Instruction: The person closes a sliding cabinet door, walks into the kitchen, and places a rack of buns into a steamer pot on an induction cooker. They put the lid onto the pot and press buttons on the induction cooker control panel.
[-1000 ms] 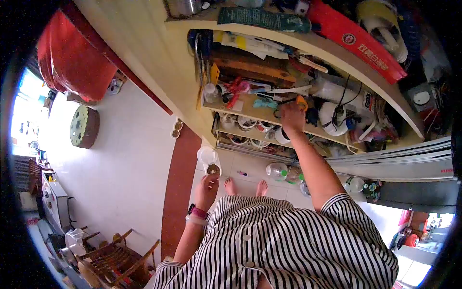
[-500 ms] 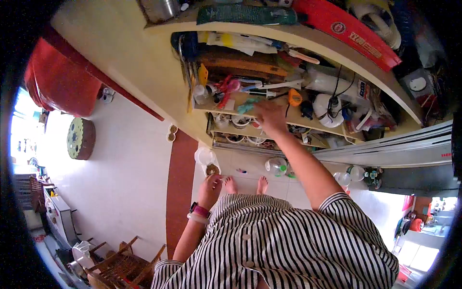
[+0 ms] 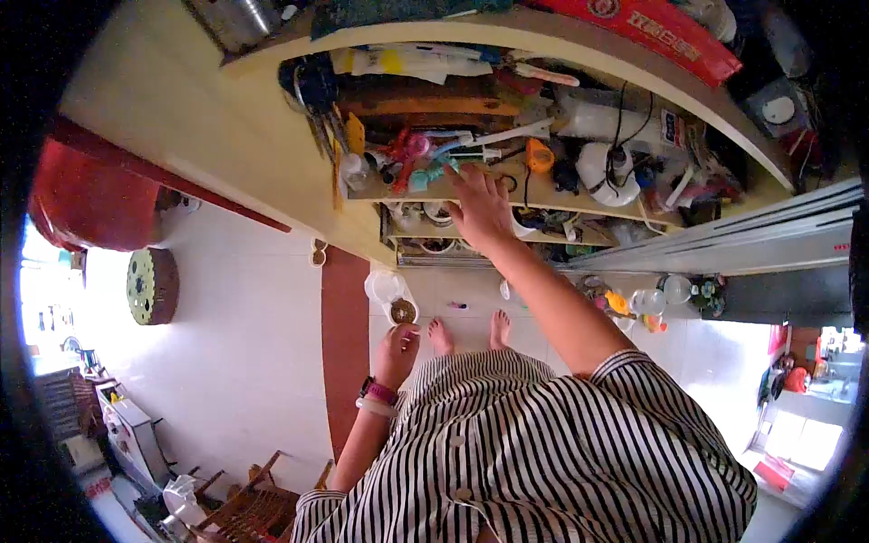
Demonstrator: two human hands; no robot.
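Teal item (image 3: 420, 179) | on shelf (image 3: 369, 193), beside right hand (image 3: 482, 206), contact unclear | hand spread wide

The bare right arm (image 3: 554, 306) reaches forward and slants inward to the left, with its elbow nearly straight and the back of the bare right hand (image 3: 482, 210) facing up, its slender fingers (image 3: 470, 181) stretched ahead and slightly spread, and its thumb standing apart on the inner side. The bare left forearm (image 3: 359, 445) hangs lower and closer to the body, its wrist close to straight, and the bare left hand (image 3: 396, 355) is loosely curled, with fingertips bent inward, too small to tell whether they pinch together.
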